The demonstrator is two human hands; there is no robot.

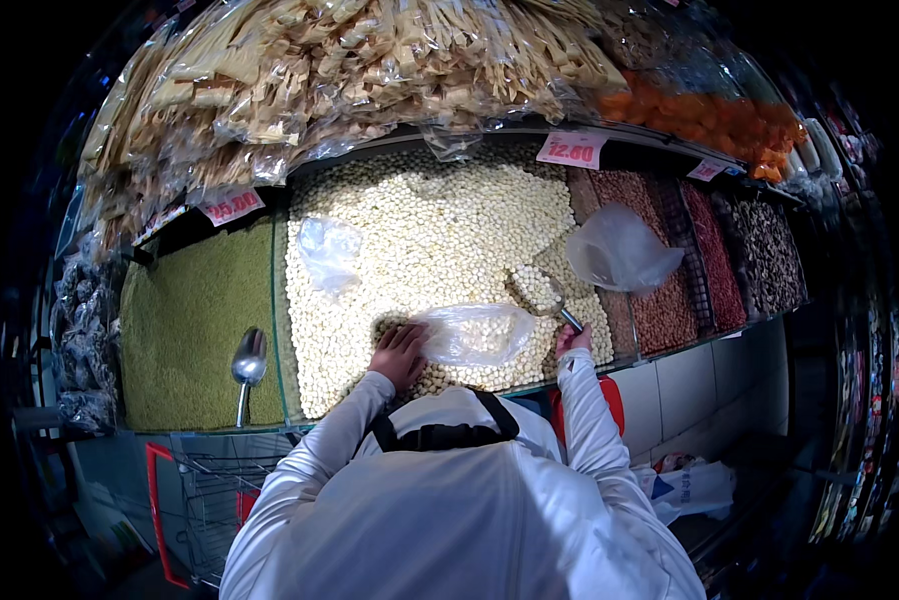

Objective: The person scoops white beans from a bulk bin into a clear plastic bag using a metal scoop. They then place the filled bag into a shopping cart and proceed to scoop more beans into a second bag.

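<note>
My right hand [574, 340] grips the handle of a metal scoop [537, 289], whose bowl is heaped with pale round seeds or beans. My left hand [400, 354] lies palm down at the left end of a clear plastic bag [479, 334]; whether its fingers pinch the bag cannot be told. The bag rests on a wide bin of the pale seeds [434, 225], and pale pieces show through its film. Another clear plastic bag [330, 253] is at the left of this bin. A third, puffed-out bag [624, 249] lies over its right divider.
To the left is a bin of small green beans [194, 322] holding a metal scoop [248, 366]. Bins of reddish nuts [648, 285] and dark dried goods [768, 259] stand to the right. Packaged dried sheets [389, 75] overhang the back. A shopping cart [165, 510] stands at lower left.
</note>
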